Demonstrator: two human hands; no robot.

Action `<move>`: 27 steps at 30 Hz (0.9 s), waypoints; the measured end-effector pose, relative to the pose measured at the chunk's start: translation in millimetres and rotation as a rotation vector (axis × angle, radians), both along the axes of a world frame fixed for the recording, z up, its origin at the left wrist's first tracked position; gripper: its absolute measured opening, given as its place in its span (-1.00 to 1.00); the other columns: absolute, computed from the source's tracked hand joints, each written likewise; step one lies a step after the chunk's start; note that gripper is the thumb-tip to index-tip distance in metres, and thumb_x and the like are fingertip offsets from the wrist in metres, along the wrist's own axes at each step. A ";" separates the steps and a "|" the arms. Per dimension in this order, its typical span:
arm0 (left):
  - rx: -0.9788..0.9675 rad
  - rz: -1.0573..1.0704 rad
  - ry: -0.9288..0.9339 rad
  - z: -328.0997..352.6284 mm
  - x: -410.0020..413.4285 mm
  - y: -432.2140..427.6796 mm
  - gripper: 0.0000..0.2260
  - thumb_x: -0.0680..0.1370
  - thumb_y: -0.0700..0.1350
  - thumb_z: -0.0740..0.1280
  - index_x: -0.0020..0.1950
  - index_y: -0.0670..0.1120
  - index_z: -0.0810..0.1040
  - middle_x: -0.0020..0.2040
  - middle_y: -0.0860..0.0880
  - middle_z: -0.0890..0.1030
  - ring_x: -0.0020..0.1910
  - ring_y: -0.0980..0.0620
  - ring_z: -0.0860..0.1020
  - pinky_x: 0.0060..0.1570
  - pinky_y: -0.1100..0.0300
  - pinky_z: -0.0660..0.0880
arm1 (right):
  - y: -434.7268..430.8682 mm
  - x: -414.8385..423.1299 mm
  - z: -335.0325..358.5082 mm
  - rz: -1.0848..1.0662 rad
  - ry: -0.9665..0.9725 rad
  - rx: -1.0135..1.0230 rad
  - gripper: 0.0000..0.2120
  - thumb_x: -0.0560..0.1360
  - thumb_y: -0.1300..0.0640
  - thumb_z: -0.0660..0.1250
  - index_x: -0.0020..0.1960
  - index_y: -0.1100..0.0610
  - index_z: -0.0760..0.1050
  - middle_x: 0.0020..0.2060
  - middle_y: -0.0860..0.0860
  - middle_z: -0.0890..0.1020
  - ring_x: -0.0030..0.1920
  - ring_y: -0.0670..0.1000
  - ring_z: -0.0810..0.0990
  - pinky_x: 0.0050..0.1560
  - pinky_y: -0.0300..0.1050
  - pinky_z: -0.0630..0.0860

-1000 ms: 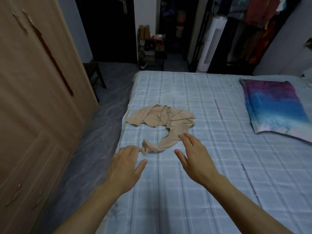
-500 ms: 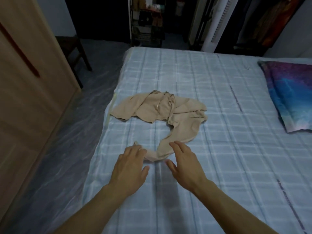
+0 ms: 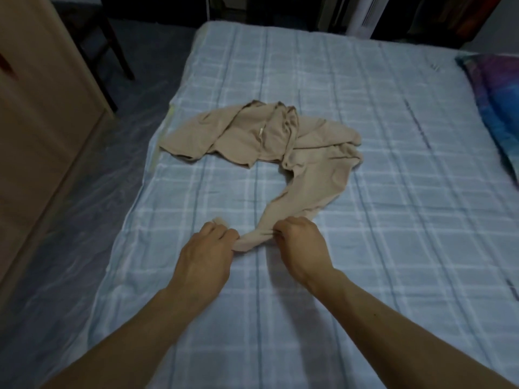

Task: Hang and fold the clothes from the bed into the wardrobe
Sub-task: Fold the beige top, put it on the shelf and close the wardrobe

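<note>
Both hands grip the near tail of the garment [image 3: 317, 169]. Your left hand [image 3: 206, 252] has its fingers curled down over the very end of the cloth. Your right hand [image 3: 302, 241] pinches the same strip just beside it, knuckles up. A short bunched stretch of beige fabric shows between the two fists, low over the bed [image 3: 393, 136]. (Your fingertips are tucked under on both sides, so you cannot tell how deep the cloth sits in either grip.)

From your hands the strip runs away from you and curves to the right, widening as it goes. It then bends back left into the crumpled main body, which rests on the sheet near the bed's left edge. One flap reaches out toward that edge, and a small pale tag shows near the middle of the heap.

Your forearms come in from the bottom of the view and converge on the cloth, both bare. The sheet under them is pale blue with a check.

A pillow [image 3: 500, 108] in purple and blue lies at the bed's right side, well apart from the garment. On your left stands the wardrobe [image 3: 42, 122], showing a plain tan face. It is separated from the bed by a strip of floor [image 3: 70, 220] under a shiny, wrinkled cover. Dark chair [image 3: 112, 46] legs stand beyond the wardrobe, and a white unit [image 3: 362, 15] rises past the far end of the bed.
</note>
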State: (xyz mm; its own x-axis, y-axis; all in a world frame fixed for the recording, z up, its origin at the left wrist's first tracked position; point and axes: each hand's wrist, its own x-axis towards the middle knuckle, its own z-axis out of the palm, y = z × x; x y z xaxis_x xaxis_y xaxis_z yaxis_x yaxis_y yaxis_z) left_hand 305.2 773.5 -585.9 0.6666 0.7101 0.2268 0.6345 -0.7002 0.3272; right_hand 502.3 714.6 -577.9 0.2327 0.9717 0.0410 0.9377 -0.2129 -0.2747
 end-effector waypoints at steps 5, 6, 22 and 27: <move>0.011 -0.041 -0.084 15.4 -22.7 -22.5 -0.89 0.48 -0.27 0.32 -0.07 -0.08 0.55 -0.13 -0.02 0.52 -0.10 -0.01 0.44 -0.20 0.06 0.49 | -25.2 -9.7 22.2 0.032 0.109 -0.007 -0.93 0.57 0.24 0.21 -0.07 0.13 0.45 -0.15 0.05 0.52 -0.17 0.11 0.50 -0.22 0.10 0.49; 0.012 -0.051 -0.086 20.2 -26.7 -29.2 -0.90 0.49 -0.24 0.29 -0.06 -0.08 0.55 -0.13 -0.01 0.52 -0.10 -0.01 0.44 -0.20 0.06 0.49 | -32.4 -12.2 28.0 0.040 0.122 -0.004 -0.92 0.59 0.21 0.20 -0.05 0.13 0.45 -0.13 0.04 0.52 -0.16 0.11 0.51 -0.21 0.12 0.50; -0.084 -0.169 -0.027 91.6 -108.7 -179.1 -0.84 0.46 -0.10 0.18 -0.02 0.06 0.48 -0.11 0.11 0.50 -0.10 0.08 0.49 -0.27 0.15 0.55 | -196.6 -74.7 112.6 0.170 0.085 -0.226 -0.83 0.61 0.07 0.13 0.06 0.07 0.47 -0.04 0.05 0.62 -0.06 0.14 0.58 -0.12 0.01 0.46; -0.164 -0.319 0.194 61.2 -126.4 -228.3 -0.67 0.23 -0.10 0.51 -0.14 0.14 0.46 -0.19 0.18 0.45 -0.21 0.19 0.45 -0.44 0.30 0.42 | -253.3 -89.2 99.7 0.263 0.148 -0.390 -0.82 0.57 0.01 0.18 0.05 0.04 0.51 0.01 0.07 0.64 0.02 0.16 0.57 -0.11 -0.04 0.38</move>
